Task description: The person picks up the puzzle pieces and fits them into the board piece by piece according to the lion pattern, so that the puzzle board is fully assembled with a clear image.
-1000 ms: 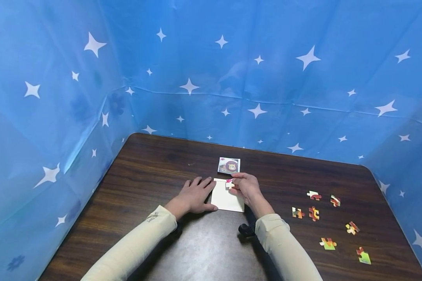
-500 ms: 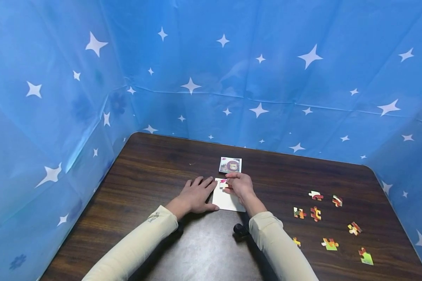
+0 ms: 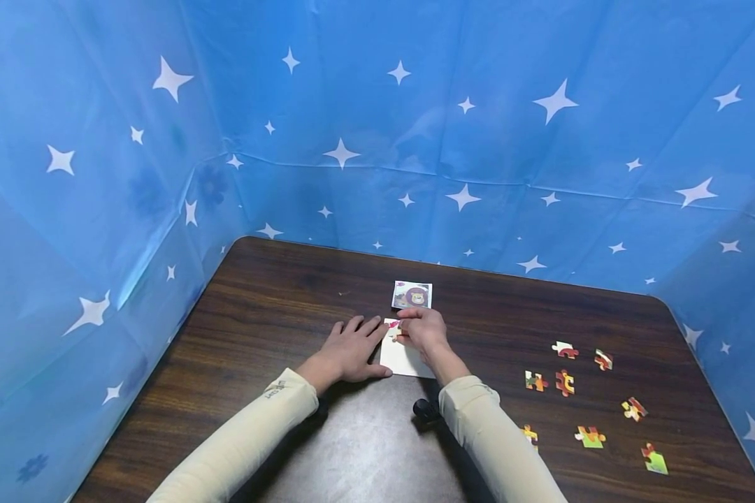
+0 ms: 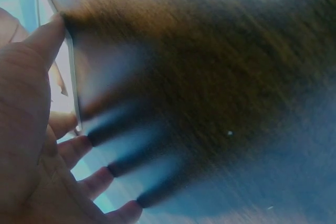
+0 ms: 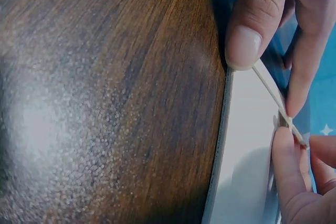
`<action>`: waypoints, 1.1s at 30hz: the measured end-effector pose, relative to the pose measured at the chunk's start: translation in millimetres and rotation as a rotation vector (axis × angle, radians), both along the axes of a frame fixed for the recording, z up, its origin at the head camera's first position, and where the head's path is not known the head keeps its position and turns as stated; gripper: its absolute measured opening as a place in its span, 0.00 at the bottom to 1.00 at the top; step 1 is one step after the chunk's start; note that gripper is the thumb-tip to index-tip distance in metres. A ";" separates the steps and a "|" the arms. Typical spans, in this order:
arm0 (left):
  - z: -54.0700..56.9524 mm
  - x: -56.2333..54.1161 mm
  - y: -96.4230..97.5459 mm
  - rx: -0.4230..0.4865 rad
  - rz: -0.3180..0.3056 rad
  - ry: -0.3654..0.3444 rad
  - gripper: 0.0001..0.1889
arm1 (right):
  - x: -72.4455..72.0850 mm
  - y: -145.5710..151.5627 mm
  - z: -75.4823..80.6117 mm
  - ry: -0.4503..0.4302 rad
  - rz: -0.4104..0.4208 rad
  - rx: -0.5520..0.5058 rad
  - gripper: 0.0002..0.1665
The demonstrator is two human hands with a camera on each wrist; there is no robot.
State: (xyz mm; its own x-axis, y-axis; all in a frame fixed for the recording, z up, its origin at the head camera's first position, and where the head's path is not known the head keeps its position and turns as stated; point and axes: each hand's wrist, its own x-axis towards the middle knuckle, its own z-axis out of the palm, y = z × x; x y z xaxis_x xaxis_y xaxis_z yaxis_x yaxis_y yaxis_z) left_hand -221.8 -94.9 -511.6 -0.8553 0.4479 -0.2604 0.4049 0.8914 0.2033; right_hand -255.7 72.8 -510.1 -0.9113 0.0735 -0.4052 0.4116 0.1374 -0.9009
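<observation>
My left hand (image 3: pixel 349 351) lies flat with fingers spread at the left side of a square white board (image 3: pixel 404 360). Its thumb and index fingertip touch the board's left edge, and in the left wrist view the fingertips (image 4: pixel 75 145) rest on the table. At the board's far left corner my right hand (image 3: pixel 424 332) pinches a jigsaw puzzle piece (image 3: pixel 393 325) with pink on it. The fingers cover part of that piece. The right wrist view shows the right fingers (image 5: pixel 286 161) at the board's far end, with the left thumb (image 5: pixel 245 45) on its near corner.
Just beyond the board lies a small picture card (image 3: pixel 412 295) with a lion on it. Several loose puzzle pieces (image 3: pixel 564 383) are scattered to the right on the dark wooden table (image 3: pixel 289 293). A blue star-patterned cloth (image 3: pixel 377 126) hangs behind.
My right hand has moved left with the puzzle piece, bringing it down to the far left corner of the board. The left hand has stayed in place.
</observation>
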 end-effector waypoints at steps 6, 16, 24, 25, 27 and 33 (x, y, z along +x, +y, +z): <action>-0.2 -0.9 0.2 -0.011 0.001 0.005 0.47 | 1.0 0.4 4.2 0.001 0.010 0.023 0.13; -0.3 -2.0 1.1 -0.014 0.004 -0.006 0.47 | 2.7 8.1 10.8 -0.033 0.018 0.066 0.12; -0.9 -0.5 0.6 -0.020 0.006 -0.012 0.47 | 3.9 9.1 13.3 -0.056 0.026 0.053 0.13; -1.1 -0.3 0.5 -0.016 0.005 -0.008 0.47 | 3.9 9.3 13.6 -0.057 0.024 0.053 0.13; -1.4 -0.5 0.7 -0.012 0.001 0.003 0.47 | 3.9 9.7 14.0 -0.058 0.021 0.053 0.12; -1.3 -1.3 1.0 -0.008 -0.014 0.024 0.46 | 4.2 11.6 14.9 -0.052 0.017 0.036 0.13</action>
